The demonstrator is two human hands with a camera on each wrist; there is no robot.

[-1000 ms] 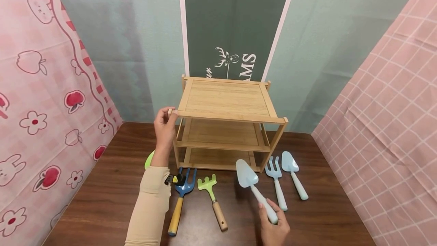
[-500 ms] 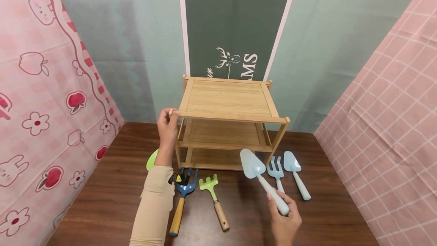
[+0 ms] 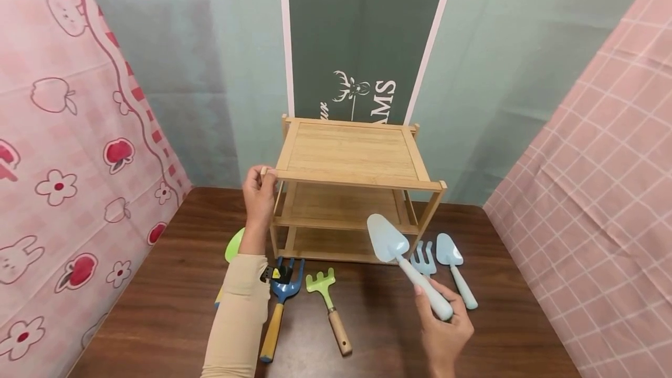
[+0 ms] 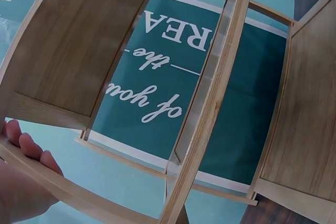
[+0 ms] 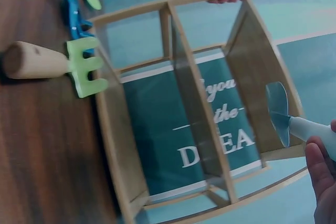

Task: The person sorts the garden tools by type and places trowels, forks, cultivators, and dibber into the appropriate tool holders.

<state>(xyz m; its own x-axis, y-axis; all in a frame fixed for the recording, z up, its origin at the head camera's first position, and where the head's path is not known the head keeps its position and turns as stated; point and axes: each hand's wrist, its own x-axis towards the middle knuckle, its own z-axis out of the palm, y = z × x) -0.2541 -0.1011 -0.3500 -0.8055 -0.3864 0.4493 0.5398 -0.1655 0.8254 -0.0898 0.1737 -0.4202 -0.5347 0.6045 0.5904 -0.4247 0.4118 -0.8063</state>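
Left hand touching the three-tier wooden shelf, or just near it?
Touching. The left wrist view shows it plainly: the left hand grips the three-tier wooden shelf, fingers curled round its edge.

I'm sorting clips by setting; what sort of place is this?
Probably a small staged indoor set: pink patterned cloths flank a brown tabletop, and a printed green cloth hangs behind the wooden rack.
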